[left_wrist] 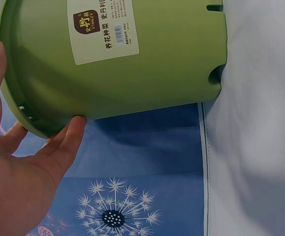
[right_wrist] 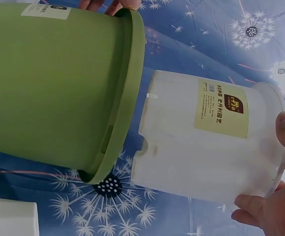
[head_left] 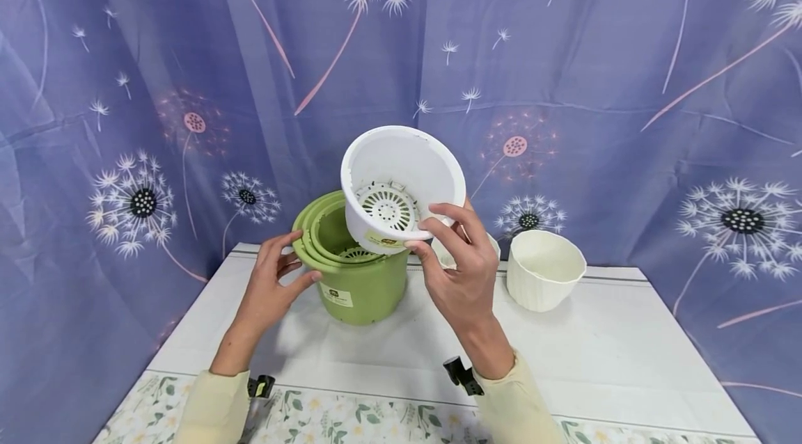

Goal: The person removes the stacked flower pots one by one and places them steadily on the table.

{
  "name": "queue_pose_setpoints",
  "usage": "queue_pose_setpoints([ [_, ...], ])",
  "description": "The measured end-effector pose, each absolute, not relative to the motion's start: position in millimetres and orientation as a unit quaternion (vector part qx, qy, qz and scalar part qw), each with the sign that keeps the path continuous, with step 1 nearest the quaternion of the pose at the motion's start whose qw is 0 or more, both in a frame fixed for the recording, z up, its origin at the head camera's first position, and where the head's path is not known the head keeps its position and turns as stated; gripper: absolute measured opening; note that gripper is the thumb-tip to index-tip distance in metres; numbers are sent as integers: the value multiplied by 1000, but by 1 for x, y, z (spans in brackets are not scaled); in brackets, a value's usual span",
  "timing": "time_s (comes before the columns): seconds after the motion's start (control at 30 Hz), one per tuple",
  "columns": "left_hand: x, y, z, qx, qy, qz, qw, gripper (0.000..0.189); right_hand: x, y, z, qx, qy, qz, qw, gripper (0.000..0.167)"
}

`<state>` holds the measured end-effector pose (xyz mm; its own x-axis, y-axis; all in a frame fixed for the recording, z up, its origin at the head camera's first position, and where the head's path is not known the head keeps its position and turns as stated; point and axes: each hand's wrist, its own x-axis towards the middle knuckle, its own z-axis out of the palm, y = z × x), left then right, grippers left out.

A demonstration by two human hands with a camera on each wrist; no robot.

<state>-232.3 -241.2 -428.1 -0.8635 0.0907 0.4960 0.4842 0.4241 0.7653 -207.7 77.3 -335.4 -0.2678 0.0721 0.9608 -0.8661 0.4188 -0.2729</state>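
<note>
A round white flowerpot [head_left: 407, 159] with a slotted base is tilted in the air, its rim pinched by my right hand [head_left: 462, 259]. In the right wrist view the white pot [right_wrist: 182, 137] shows its label and hangs just outside the green pot's mouth. The large green flowerpot [head_left: 363, 294] stands upright on the table, with at least one smaller green pot [head_left: 326, 227] nested inside. My left hand [head_left: 269, 284] grips the green pot's rim at the left. From the left wrist, the thumb and fingers of this hand [left_wrist: 29, 182] are seen at the rim.
A cream ribbed pot [head_left: 544, 273] stands on the white table [head_left: 601, 353] at the right. Another white pot [head_left: 443, 255] is partly hidden behind my right hand. A purple dandelion-print curtain [head_left: 564, 103] hangs along the back. Floral cloth [head_left: 351, 416] covers the near edge.
</note>
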Motion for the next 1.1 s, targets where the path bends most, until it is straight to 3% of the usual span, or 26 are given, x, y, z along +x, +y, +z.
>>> queue_pose_setpoints([
  [1.1,-231,-243,-428,-173,-830,-495,191,81,-193,111,-340,290,-650,421,563,36],
])
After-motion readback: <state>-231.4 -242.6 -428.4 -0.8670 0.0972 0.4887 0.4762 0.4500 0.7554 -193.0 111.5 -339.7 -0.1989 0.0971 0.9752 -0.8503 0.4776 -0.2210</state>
